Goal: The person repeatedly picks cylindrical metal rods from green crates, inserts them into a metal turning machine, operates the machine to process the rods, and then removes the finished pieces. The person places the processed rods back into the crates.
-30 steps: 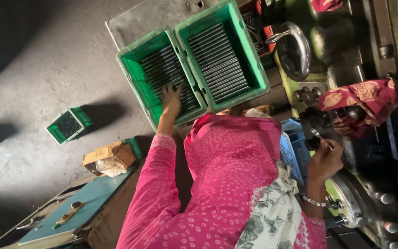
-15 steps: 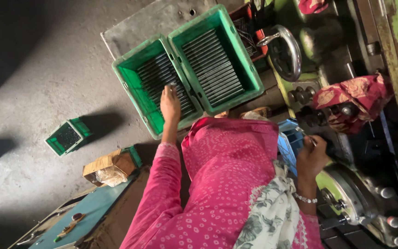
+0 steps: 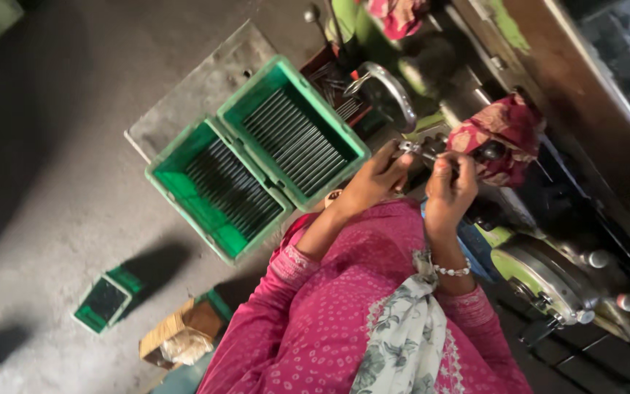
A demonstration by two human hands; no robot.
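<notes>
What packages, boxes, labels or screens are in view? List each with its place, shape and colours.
Open brown cardboard box: on the floor at lower left, rectangular, pale crumpled wrapping inside.
Two large green plastic crates: side by side on the floor beyond the left hand, rectangular, filled with rows of thin dark metal rods.
Small green plastic crate: on the floor left of the cardboard box.
No labels or screens show.

Brown cardboard box [image 3: 176,337], open, pale wrapping inside, on floor near small green crate [image 3: 105,300].

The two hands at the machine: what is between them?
In the head view, a small metal part bridges the gap from the left hand to the right hand; both touch it.
</notes>
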